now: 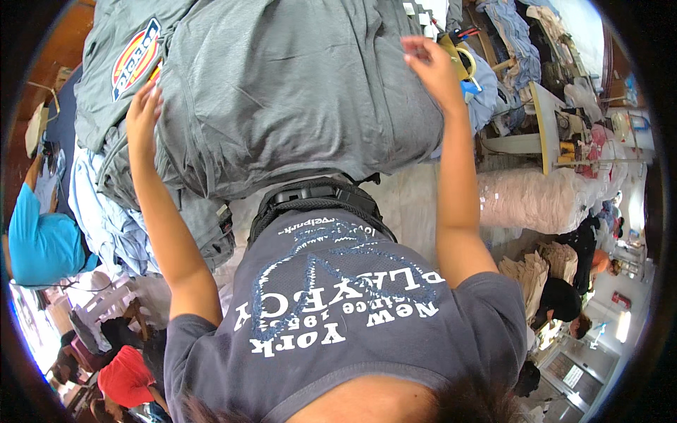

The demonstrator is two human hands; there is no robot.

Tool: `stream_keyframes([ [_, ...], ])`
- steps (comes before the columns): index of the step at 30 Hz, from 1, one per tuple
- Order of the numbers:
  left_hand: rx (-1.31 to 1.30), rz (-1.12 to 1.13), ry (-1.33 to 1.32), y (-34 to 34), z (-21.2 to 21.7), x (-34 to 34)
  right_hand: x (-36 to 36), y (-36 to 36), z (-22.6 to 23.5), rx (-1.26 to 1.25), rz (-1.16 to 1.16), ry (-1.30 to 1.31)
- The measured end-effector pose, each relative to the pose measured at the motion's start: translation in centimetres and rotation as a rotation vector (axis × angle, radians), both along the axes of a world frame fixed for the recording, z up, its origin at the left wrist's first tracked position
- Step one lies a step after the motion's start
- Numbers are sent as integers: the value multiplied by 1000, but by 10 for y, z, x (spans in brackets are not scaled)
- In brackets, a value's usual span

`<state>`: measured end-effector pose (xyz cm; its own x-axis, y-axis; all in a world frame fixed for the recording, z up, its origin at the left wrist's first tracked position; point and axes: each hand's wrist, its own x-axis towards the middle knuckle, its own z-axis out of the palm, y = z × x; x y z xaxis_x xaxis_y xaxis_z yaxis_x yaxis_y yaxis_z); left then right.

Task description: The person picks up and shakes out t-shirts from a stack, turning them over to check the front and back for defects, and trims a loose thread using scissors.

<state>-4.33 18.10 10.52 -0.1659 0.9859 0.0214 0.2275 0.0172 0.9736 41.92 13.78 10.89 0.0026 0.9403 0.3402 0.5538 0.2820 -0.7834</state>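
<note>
A large pile of grey knit garments [275, 84] spreads in front of me, with creases running across the top piece. At its left, a garment bears an oval logo patch [135, 60] in red, yellow and blue. My left hand [144, 116] is over the pile's left part, its fingers drawn together. A small slim red-and-yellow thing [156, 72] shows at its fingertips; its kind I cannot make out. Over the pile's right side, my right hand [431, 65] is raised with bent fingers apart and nothing visible in it.
Beside my right hand lie a yellow roll [465, 63] and small tools. Light blue cloth [106, 211] hangs at the left. A pale pink wrapped bundle [529, 201] stands at the right. People in blue [49, 243] and red [127, 377] tops are at the left.
</note>
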Motion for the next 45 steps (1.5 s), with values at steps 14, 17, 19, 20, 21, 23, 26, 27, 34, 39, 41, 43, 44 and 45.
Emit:
stream_keyframes([
  [14, 78, -30, -746, 78, -13, -30, 43, 86, 7, -343, -79, 1103],
  [17, 74, 25, -821, 31, 7, -31, 61, 14, 23, -289, -122, 1070],
  [19, 96, -40, -754, -20, 18, -35, 57, -28, 26, -222, -122, 916],
  [20, 133, -7, -633, -48, 25, -34, 44, -52, 39, -228, -88, 908],
  [21, 110, 155, -516, -75, 36, -28, 43, -75, 42, -195, -105, 901],
  [23, 34, 89, -443, -113, 32, -49, 42, -115, 42, -184, -108, 828],
  [26, -100, 53, -341, -161, 35, -53, 42, -153, 44, -377, -123, 605],
  [27, -155, -12, -371, -172, 30, -54, 40, -159, 45, -464, -129, 514],
  [34, -77, -20, -192, -192, 28, -67, 47, -168, 40, -356, -51, 305],
  [39, 331, -66, -327, -218, 39, -98, 63, -190, 44, 154, 11, 767],
  [41, 397, -186, -272, -222, 35, -101, 72, -202, 39, 140, 53, 857],
  [43, 511, -293, -178, -223, 33, -103, 79, -211, 31, 145, 71, 843],
  [44, 591, -344, -109, -222, 34, -104, 70, -209, 32, 228, 141, 867],
  [45, 670, -396, -40, -221, 35, -104, 70, -211, 31, 251, 142, 880],
])
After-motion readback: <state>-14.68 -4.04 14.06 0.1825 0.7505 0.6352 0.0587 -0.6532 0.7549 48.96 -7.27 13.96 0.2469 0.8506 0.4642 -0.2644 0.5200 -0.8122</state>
